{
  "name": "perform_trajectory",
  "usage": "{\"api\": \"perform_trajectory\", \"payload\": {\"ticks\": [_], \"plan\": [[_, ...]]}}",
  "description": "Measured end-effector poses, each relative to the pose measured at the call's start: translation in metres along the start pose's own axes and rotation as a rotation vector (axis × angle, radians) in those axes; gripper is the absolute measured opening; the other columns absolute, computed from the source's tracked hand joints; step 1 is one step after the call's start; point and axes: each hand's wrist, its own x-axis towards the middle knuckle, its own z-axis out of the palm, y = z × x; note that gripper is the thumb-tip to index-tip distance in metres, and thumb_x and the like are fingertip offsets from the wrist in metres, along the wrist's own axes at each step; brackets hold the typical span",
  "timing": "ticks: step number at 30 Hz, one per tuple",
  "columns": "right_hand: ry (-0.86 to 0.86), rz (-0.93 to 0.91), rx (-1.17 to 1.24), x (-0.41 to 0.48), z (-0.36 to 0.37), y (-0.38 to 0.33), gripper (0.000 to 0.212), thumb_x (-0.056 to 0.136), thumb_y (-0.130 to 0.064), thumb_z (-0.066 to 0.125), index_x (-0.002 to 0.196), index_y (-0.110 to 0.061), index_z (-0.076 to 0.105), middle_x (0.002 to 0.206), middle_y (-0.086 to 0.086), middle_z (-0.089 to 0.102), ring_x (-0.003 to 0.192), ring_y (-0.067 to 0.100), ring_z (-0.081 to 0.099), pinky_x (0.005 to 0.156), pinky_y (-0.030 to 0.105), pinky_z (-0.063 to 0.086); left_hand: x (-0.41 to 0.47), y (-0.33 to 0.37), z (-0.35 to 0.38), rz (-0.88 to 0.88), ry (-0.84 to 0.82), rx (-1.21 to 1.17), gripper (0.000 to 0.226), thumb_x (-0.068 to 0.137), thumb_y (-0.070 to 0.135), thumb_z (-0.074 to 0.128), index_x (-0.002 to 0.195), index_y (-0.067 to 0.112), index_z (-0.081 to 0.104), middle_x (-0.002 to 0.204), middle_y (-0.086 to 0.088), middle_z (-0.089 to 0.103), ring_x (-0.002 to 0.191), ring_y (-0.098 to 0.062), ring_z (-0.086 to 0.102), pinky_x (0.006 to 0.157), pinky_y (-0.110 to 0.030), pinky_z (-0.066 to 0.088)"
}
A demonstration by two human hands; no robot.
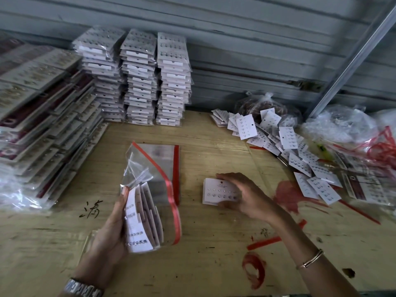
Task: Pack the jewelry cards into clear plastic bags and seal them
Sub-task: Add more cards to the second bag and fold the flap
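**Plastic bag, clear, red-edged: part-filled with jewelry cards**

Item 1. The bag is held upright above the wooden table by the left hand. The palm is wrapped round the bag's lower side and the thumb is laid along its edge. Several white cards with rows of studs are seen inside, fanned. The mouth is open at the top.

Item 2. A small stack of cards is gripped by the right hand just right of the bag, low over the table. The fingers are curled over the stack's far edge and the thumb is set under its near edge.

Item 3. Empty bags are laid flat behind the held bag.

Item 4. Loose cards are heaped at the right, near tangled red strips.

Item 5. Packed cards are stacked in three columns against the rear wall. Other carded stock is piled at the left.

Item 6. A bracelet is worn on the right wrist and a metal watch on the left.
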Motion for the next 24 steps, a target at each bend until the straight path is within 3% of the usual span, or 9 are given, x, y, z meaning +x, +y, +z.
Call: {"api": "perform_trajectory", "payload": {"ticks": [6,9,12,15,19,22,24], "plan": [[-0.014,0.022,0.002,0.002,-0.003,-0.004,0.077,0.072,-0.061,0.064,0.137,-0.020,0.054,0.129,-0.014,0.048,0.126,0.010,0.045,0.109,0.026,0.036,0.000,0.000,0.000,0.009,0.017,0.008,0.046,0.080,0.065,0.062,0.102,0.029,0.078,0.101,0.003,0.077,0.089,-0.014,0.074,0.068,-0.032,0.060],[0.024,0.069,-0.012,0.005,-0.003,-0.001,0.060,0.087,-0.049,0.057,0.137,-0.016,0.053,0.131,-0.003,0.055,0.124,0.013,0.048,0.107,0.034,0.040,0.001,0.000,0.000,0.016,0.007,0.028,0.051,0.071,0.067,0.070,0.103,0.028,0.078,0.102,0.003,0.077,0.090,-0.013,0.074,0.066,-0.031,0.060],[-0.001,0.094,-0.051,0.009,-0.002,0.002,0.050,0.091,-0.036,0.064,0.134,-0.012,0.055,0.123,0.000,0.060,0.116,0.018,0.052,0.102,0.039,0.042,0.003,0.001,-0.001,0.005,-0.031,0.039,0.061,0.059,0.069,0.080,0.105,0.029,0.077,0.101,0.002,0.077,0.089,-0.015,0.074,0.068,-0.033,0.059],[-0.022,0.089,-0.027,0.011,-0.003,0.001,0.051,0.088,-0.035,0.068,0.131,-0.011,0.058,0.114,0.000,0.059,0.111,0.018,0.053,0.100,0.039,0.043,0.003,0.001,-0.002,0.019,-0.011,0.083,0.056,0.068,0.071,0.071,0.104,0.028,0.077,0.101,-0.003,0.077,0.088,-0.020,0.075,0.068,-0.036,0.060],[-0.007,0.056,0.075,0.008,-0.005,-0.004,0.064,0.079,-0.043,0.072,0.133,-0.014,0.057,0.111,-0.006,0.052,0.107,0.011,0.055,0.095,0.029,0.048,0.002,0.001,-0.003,0.005,0.019,0.059,0.047,0.083,0.063,0.055,0.102,0.028,0.078,0.101,-0.001,0.077,0.088,-0.017,0.075,0.065,-0.033,0.060],[-0.001,0.021,0.134,0.001,-0.002,-0.003,0.053,0.079,-0.035,0.077,0.127,-0.017,0.061,0.108,-0.015,0.049,0.106,0.003,0.055,0.090,0.014,0.047,0.001,0.002,-0.002,-0.003,0.020,0.056,0.047,0.086,0.062,0.050,0.101,0.028,0.078,0.100,-0.001,0.077,0.088,-0.017,0.075,0.065,-0.032,0.060],[0.033,-0.039,0.111,-0.005,0.001,-0.002,0.047,0.077,-0.033,0.080,0.118,-0.015,0.065,0.108,-0.012,0.049,0.104,0.004,0.055,0.089,0.013,0.048,0.001,0.002,-0.002,-0.003,0.014,0.041,0.046,0.086,0.061,0.052,0.102,0.027,0.078,0.100,0.000,0.077,0.088,-0.015,0.074,0.066,-0.031,0.060]]}}
